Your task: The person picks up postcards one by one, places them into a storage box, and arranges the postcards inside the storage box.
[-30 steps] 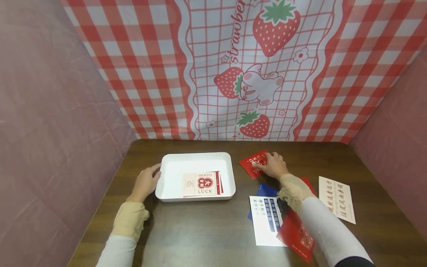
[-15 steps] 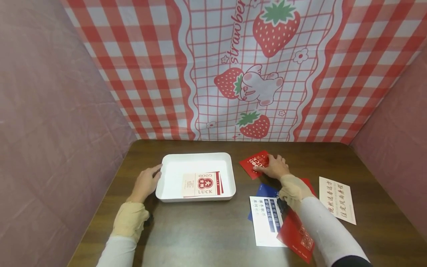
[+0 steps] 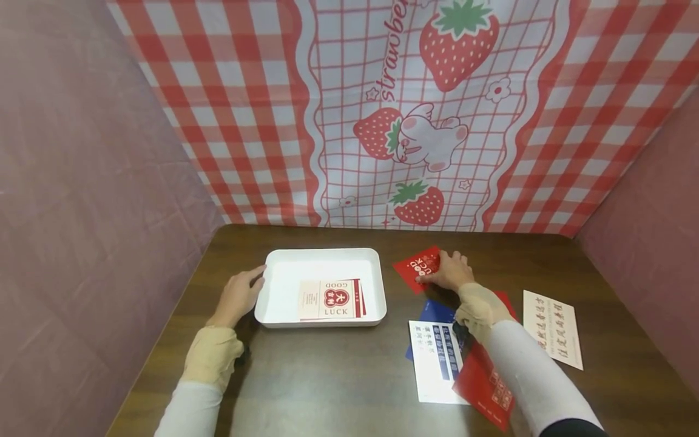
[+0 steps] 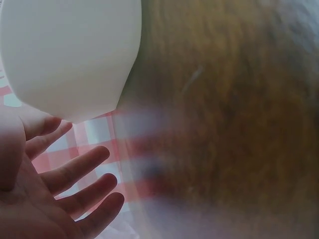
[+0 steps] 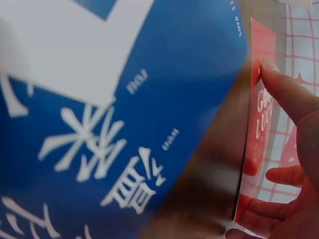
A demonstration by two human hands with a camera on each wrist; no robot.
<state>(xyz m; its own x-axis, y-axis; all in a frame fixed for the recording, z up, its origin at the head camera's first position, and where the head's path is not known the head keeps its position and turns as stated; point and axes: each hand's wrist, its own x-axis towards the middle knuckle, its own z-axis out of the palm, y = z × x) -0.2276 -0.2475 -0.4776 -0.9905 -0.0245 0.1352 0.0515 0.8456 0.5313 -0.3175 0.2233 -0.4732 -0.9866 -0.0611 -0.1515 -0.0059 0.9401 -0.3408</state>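
Note:
My left hand (image 3: pixel 237 297) is at the left end of a white tray (image 3: pixel 322 325), fingertips right at its rim. In the left wrist view its fingers spread apart, with the thumb side close to the tray wall (image 4: pixel 75 59). To the right of the tray, my right hand (image 3: pixel 452 271) holds a red card (image 3: pixel 412 266) printed "GOOD LUCK" by its right side. The right wrist view has the thumb on the printed face and other fingers at the card's edge. Inside the tray lie cream and red cards (image 3: pixel 334 300), overlapping.
Below the right hand, a white card (image 3: pixel 428 364) with blue print lies over a blue card (image 3: pixel 434 309). A larger red card (image 3: pixel 483 388) is partly under the right forearm. A cream card (image 3: pixel 551 328) lies farther right. A checked strawberry cloth (image 3: pixel 262 121) hangs behind the table.
My right hand has shifted slightly right along the red card, uncovering more of its print. The left hand stays by the tray. The head view has tilted slightly.

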